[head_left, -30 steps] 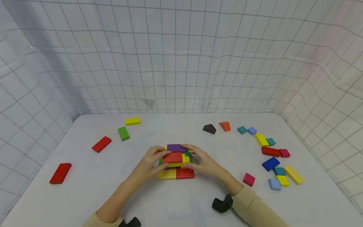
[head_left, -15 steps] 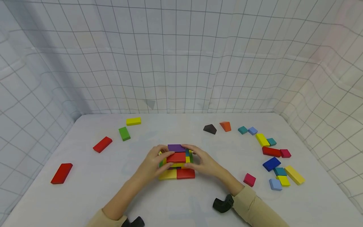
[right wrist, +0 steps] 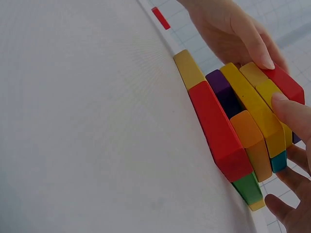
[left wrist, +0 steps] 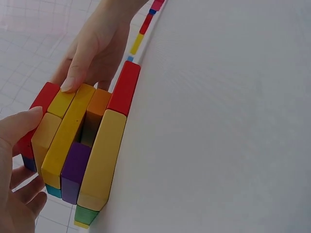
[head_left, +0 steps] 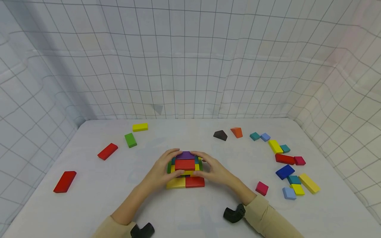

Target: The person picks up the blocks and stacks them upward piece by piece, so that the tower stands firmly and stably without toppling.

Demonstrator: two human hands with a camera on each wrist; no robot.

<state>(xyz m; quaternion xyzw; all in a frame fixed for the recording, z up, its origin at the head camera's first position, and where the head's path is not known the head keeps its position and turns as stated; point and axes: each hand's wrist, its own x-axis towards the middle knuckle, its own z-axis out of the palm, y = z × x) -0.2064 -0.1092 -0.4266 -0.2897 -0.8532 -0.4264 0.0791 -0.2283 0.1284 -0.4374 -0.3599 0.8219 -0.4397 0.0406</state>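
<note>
A stack of coloured wooden blocks [head_left: 176, 183] stands at the table's middle. A red block [head_left: 185, 164] lies across its top in front of a purple block [head_left: 185, 155]. My left hand [head_left: 159, 170] holds the upper layers from the left, thumb at the front and fingers towards the back. On the other side my right hand [head_left: 215, 170] does likewise. In the left wrist view the right thumb [left wrist: 80, 63] presses a small yellow block [left wrist: 61, 102] under the red one. In the right wrist view the left thumb touches near the red block's front edge. The stack's back is hidden.
Loose red blocks [head_left: 107, 151], a green block [head_left: 130, 140] and a yellow block [head_left: 140, 127] lie to the left. Several more, including a dark blue block [head_left: 285, 172], lie at right. A black piece [head_left: 220, 135] and an orange wedge [head_left: 236, 132] lie behind. Grid-patterned curtains [head_left: 190, 66] surround the table.
The red block on top has shifted slightly right and now sits centred. My left fingers have moved from its left end to the purple block's left end. The right hand has stayed almost still.
</note>
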